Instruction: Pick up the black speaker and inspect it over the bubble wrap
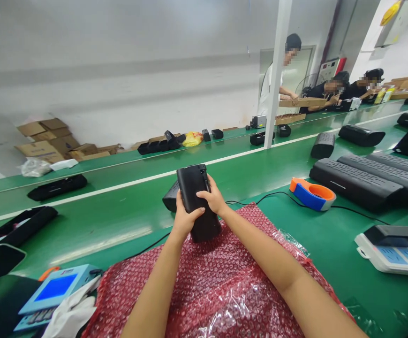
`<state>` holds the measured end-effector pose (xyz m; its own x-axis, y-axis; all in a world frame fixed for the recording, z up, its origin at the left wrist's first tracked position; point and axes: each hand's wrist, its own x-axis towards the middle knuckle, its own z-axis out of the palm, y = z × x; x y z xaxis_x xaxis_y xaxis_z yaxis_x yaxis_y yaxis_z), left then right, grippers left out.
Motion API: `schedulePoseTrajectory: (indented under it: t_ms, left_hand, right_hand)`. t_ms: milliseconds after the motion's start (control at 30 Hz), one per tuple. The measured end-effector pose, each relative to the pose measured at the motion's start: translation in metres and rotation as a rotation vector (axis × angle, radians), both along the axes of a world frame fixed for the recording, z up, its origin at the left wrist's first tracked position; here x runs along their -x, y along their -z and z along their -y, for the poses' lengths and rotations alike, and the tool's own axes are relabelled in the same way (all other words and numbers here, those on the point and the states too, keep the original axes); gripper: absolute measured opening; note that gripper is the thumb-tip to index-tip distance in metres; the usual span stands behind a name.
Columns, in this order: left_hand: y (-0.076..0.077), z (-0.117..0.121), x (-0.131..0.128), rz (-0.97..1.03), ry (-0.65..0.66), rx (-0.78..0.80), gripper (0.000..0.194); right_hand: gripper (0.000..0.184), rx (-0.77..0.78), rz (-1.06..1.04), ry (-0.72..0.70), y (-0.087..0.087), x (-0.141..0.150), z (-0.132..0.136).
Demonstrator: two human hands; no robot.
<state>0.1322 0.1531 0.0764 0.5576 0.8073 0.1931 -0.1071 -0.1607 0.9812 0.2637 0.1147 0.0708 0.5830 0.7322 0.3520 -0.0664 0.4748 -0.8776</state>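
Note:
Both my hands grip a black rectangular case, held tilted up over red bubble wrap. My left hand wraps the lower left side, thumb across the front. My right hand holds the right edge higher up, its thumb also on the front face. A small fitting shows at the case's upper right corner. Just behind it, partly hidden, another dark case rests on the green surface. The bubble wrap lies spread beneath my forearms.
Right: an orange and blue tape dispenser, several long black cases, a white power strip and a black cable. Left: a light-blue device with a screen, a white glove and open black housings. Co-workers are across the line.

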Motion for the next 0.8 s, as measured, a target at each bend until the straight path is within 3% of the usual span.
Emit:
schedulePoseTrajectory:
  t_ms: [600, 800]
  left_hand:
    - [0.009, 0.002, -0.003, 0.059, 0.030, 0.012, 0.128]
    - [-0.007, 0.004, 0.008, 0.015, 0.099, 0.050, 0.126]
  right_hand:
    - [0.095, -0.008, -0.024, 0.000, -0.006, 0.001, 0.009]
    - [0.100, 0.034, 0.034, 0.041, -0.005, 0.004, 0.011]
